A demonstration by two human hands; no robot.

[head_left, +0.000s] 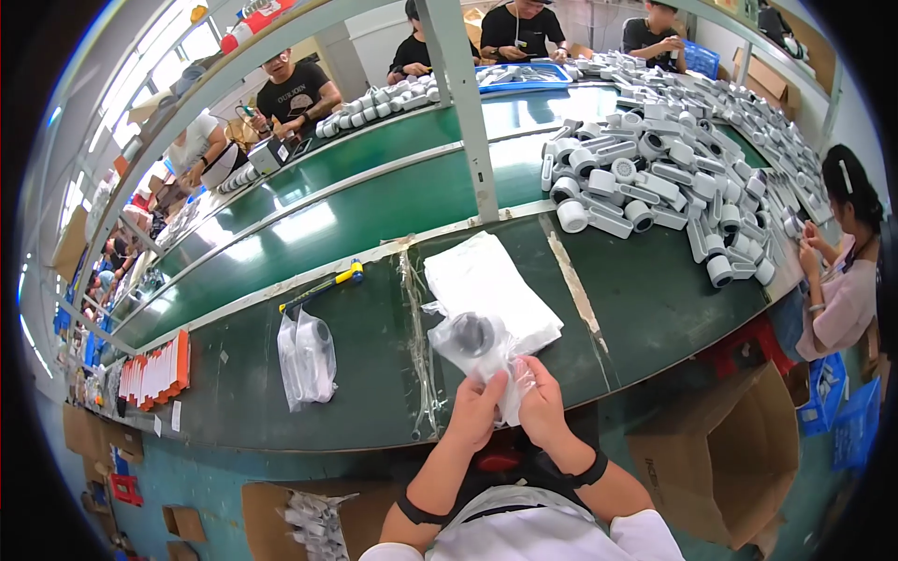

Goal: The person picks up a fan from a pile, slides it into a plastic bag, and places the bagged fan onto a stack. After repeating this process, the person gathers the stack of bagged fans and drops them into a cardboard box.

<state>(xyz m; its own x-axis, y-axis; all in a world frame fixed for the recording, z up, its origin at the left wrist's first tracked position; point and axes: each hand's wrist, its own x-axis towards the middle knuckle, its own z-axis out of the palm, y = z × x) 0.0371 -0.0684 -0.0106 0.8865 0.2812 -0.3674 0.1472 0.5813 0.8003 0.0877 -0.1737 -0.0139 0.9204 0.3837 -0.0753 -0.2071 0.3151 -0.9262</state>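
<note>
Near the table's front edge, both my hands grip a clear plastic bag (456,338) with a grey-white device inside, its round dark end showing through the film. My left hand (475,409) is closed around the bag's near end. Beside it, the fingers of my right hand (540,400) pinch the bag's gathered film. Just beyond lies a stack of flat white plastic bags (496,276), partly covered by the held bag. Further left, two bagged white devices (307,360) lie side by side below a yellow-and-black hammer-like tool (323,286).
A large heap of white devices (655,178) covers the right side. A metal post (463,112) rises at the table's far edge, before a green conveyor (355,196). Orange-and-white boxes (157,372) stand left. Open cardboard boxes (720,458) sit below. Several co-workers surround the line.
</note>
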